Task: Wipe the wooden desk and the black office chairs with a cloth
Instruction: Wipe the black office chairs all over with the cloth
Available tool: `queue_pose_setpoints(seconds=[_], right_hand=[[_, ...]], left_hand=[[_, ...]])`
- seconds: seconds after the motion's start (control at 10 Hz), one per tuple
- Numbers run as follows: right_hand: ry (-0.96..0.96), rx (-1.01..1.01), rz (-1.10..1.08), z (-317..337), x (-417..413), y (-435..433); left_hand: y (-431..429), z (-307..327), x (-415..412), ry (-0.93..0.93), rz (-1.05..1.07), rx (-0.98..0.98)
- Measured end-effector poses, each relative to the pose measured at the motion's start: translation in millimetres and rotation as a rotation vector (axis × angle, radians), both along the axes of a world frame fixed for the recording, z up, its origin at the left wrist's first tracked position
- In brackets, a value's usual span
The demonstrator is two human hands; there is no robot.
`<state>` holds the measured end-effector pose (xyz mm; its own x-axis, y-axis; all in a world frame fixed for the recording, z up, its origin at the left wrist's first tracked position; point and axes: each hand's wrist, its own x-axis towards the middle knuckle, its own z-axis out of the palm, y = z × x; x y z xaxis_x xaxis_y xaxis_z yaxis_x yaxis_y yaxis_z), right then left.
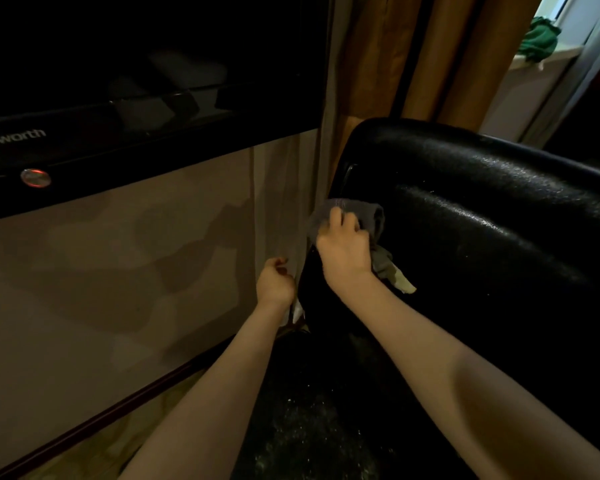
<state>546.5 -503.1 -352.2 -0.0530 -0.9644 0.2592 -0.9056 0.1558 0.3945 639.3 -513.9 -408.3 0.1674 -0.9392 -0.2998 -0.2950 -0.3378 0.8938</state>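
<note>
From the head camera, the right hand (343, 247) grips a grey cloth (369, 213) and presses it against the left edge of the black chair (482, 209) back. The left hand (274, 284) is curled beside the sheer curtain (284, 202) just left of the chair; whether it holds the fabric I cannot tell. A television (118, 81) hangs at upper left.

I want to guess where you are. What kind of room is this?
Probably a living room or hotel room: there is a big television, long brown curtains and a black chair.
</note>
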Motion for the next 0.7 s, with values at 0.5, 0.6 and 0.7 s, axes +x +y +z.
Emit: queue_pose_setpoints(seconds=[0.5,0.6,0.7], right_hand=[[-0.187,0.194,0.199,43,-36,40],[-0.055,-0.121,0.132,79,-62,40],[-0.238,-0.061,-0.005,84,-97,47]], left_hand=[[24,41,-18,-0.096,-0.339,-0.318],[22,69,-40,-0.121,-0.473,-0.536],[18,78,-62,-0.322,-0.545,-0.678]])
